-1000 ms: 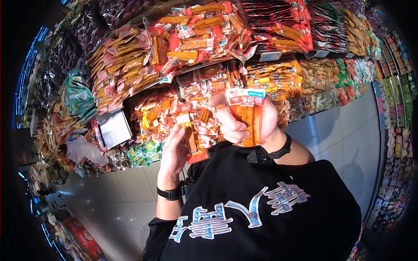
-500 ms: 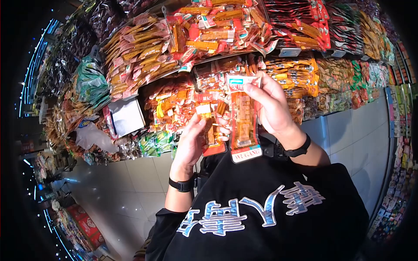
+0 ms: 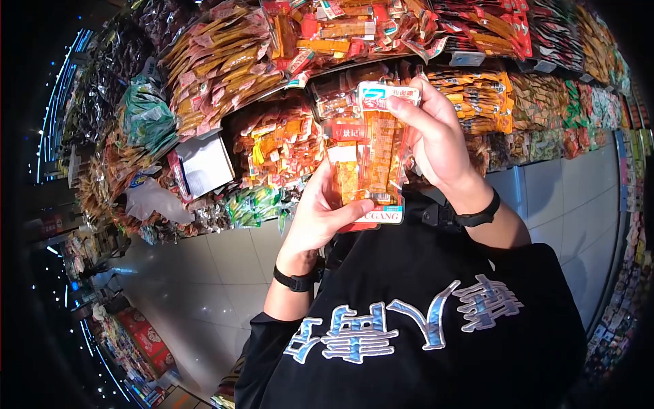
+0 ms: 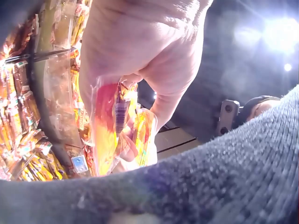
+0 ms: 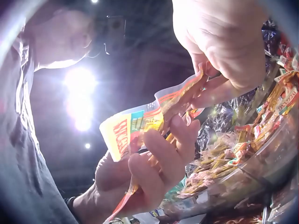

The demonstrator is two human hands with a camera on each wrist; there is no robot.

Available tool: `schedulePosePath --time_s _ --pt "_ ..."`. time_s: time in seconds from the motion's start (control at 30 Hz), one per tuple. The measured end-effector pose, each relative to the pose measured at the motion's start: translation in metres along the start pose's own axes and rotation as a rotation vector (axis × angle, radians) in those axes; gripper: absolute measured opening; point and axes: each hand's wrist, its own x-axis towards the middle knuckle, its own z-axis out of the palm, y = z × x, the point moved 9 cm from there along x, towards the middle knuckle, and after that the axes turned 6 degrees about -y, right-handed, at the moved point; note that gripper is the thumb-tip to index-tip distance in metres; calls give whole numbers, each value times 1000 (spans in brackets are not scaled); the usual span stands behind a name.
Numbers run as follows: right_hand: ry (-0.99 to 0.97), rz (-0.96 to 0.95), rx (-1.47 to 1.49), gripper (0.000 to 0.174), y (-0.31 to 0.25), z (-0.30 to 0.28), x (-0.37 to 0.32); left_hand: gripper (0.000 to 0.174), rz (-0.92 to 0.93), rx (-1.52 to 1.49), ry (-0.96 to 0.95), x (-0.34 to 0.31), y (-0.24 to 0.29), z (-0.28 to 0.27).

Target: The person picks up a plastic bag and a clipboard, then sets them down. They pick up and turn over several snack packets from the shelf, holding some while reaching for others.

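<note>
In the head view, my right hand [image 3: 439, 140] pinches the top of a clear snack packet [image 3: 383, 157] with long brown strips inside and a white lower end. My left hand [image 3: 320, 211] grips a second snack packet [image 3: 346, 170], red-topped and partly hidden behind the first. The left thumb [image 3: 355, 211] lies across the lower end of the front packet. In the right wrist view, the left fingers [image 5: 161, 158] curl under the packets, and the white printed end [image 5: 117, 140] sticks out past them. The left wrist view shows a red and orange packet [image 4: 106, 123] below the palm.
Piles of similar packets [image 3: 327, 31] fill the tiered shelf ahead. An open white box [image 3: 208, 163] and a green bag [image 3: 148, 105] stand to the left, with green packets [image 3: 255, 204] along the front edge. Tiled floor [image 3: 218, 266] shows below.
The right hand has moved its packet up and to the right, against the left hand's packet. The left thumb has come over the front packet's lower end. Earlier, the packet was turned round in the right hand.
</note>
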Motion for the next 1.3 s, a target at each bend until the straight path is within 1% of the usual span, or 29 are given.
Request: schedulePosePath --time_s 0.07,0.3,0.6,0.7,0.8,1.0,1.1,1.2,1.3 --pt "-13 5 59 4 2 -1 1 65 3 -8 8 -1 -1 0" --pt "31 36 110 1 1 -3 1 63 14 24 44 -2 1 -2" --pt "-56 33 202 6 1 -4 2 63 1 44 29 0 -2 -6" --pt "-28 44 206 7 3 -6 2 63 -14 41 44 0 -3 -7" --pt "35 72 200 10 0 -2 0 63 24 19 36 1 1 -5" --pt "-10 62 222 4 6 -6 2 60 46 -23 81 0 2 -10" --pt "0 67 220 1 6 -2 2 58 24 -60 91 -1 -4 -15" --pt "55 71 200 1 8 -3 1 56 -9 -91 61 -1 -10 -16" --pt "14 59 218 2 9 -1 2 64 -28 -67 67 0 -11 -13"
